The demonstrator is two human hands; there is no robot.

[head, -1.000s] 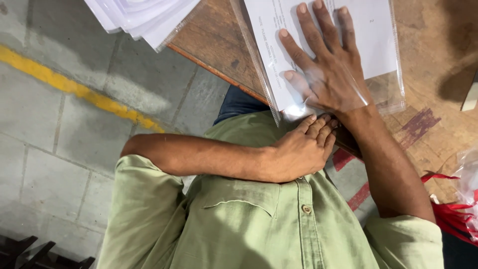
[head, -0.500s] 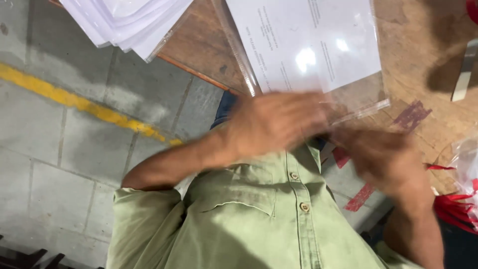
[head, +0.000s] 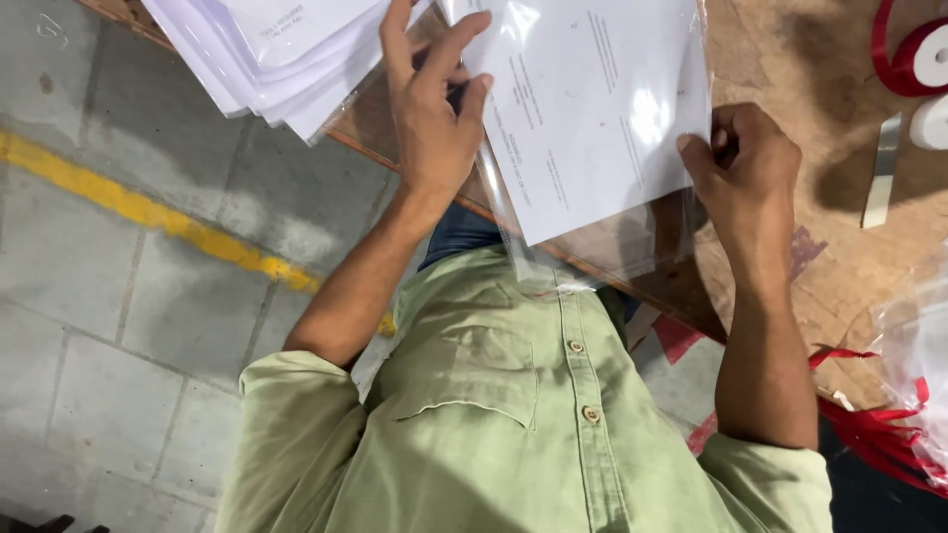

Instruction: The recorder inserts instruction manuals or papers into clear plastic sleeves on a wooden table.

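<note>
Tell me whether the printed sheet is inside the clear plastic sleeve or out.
Inside: the glossy sleeve covers the printed sheet and extends past its lower edge.

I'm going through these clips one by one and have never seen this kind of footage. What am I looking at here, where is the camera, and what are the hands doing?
There is no machine here. A person wears a camera on the head, and it looks down over their green shirt at their own two bare hands, so the view seems upside down.

The wooden table is in front of them, above a grey floor with a yellow line. On the table lies a clear plastic sleeve with a printed white sheet inside. The left hand rests on the sleeve's left edge, beside a stack of white papers. The right hand pinches the sleeve's right edge. Red ribbon and more clear plastic lie at the right.
</note>
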